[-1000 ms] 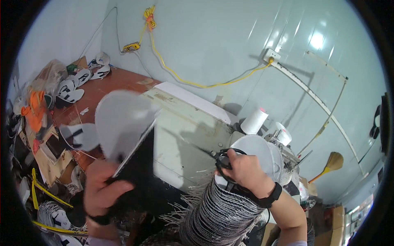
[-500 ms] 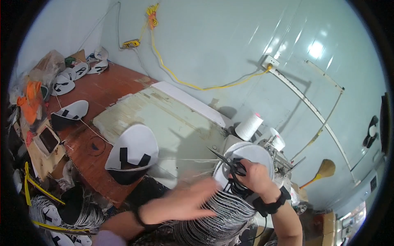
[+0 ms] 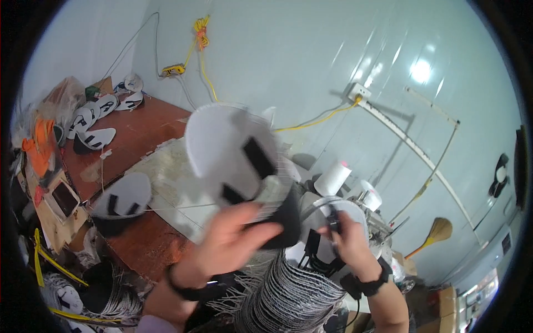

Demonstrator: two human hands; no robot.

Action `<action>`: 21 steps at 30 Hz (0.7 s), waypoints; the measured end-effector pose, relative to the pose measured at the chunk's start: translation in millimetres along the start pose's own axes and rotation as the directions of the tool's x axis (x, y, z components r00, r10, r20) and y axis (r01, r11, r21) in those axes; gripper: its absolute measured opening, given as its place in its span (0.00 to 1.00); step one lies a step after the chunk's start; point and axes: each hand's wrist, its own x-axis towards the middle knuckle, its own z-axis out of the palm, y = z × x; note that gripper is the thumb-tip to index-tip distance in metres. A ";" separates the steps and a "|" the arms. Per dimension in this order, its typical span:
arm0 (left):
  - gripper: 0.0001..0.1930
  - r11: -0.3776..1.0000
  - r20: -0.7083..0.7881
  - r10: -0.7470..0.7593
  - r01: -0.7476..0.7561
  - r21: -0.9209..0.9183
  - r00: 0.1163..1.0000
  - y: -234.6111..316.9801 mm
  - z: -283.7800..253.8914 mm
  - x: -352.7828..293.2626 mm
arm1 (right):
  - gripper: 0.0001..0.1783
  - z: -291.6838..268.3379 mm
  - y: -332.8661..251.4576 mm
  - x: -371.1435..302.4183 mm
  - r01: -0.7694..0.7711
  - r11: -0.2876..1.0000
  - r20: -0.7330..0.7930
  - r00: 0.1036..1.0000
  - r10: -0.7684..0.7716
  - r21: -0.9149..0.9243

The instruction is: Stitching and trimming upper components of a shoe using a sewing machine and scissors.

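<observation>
My left grip is clamped on a white-and-black piece, my right grip on scissors (blurred); separate pieces look done, a thick stack remains.

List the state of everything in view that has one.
Left hand: closed on held piece
Held piece: raised, tilted, blurred
Right hand: closed around scissors
Scissors: held; blades too blurred to tell open or shut
Stack: piled, edges frayed
Thread cone: standing
Plug: in socket
Yellow cord: upper part bundled
Broom: slanted, bristles up
</observation>
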 end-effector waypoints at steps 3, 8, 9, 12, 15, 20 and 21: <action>0.11 0.914 0.430 -0.148 -0.043 0.403 0.891 -52.5 59.8 25.2 | 0.12 -30.9 -18.4 -14.3 0.025 0.986 -0.255 0.967 0.017 0.162; 0.16 0.820 0.792 -0.383 -0.219 0.528 0.476 -79.3 99.4 -31.3 | 0.17 -2.0 -10.0 -0.7 0.336 0.884 0.082 0.941 -0.328 -0.325; 0.18 0.853 0.756 -0.365 -0.131 0.506 0.544 -77.4 82.2 -39.9 | 0.19 8.4 -1.4 3.9 0.305 0.868 0.193 0.950 -0.247 -0.391; 0.33 0.785 0.426 -0.158 -0.149 0.602 0.891 -66.9 -23.3 -45.4 | 0.24 21.0 17.9 13.8 0.378 0.805 0.270 0.921 -0.279 -0.457; 0.12 -0.118 -0.165 -0.514 0.121 0.986 0.842 -28.4 -142.1 -62.5 | 0.29 19.8 18.6 11.7 0.359 0.845 0.293 0.922 -0.254 -0.397; 0.12 0.613 -0.280 -0.294 0.405 0.679 0.914 52.0 -160.7 -110.0 | 0.30 37.2 6.4 11.2 0.510 0.701 0.325 0.859 -0.395 -0.499; 0.13 0.705 -0.206 -0.194 0.282 0.651 0.959 57.6 -140.8 -107.0 | 0.30 41.0 6.4 14.6 0.475 0.689 0.350 0.878 -0.328 -0.547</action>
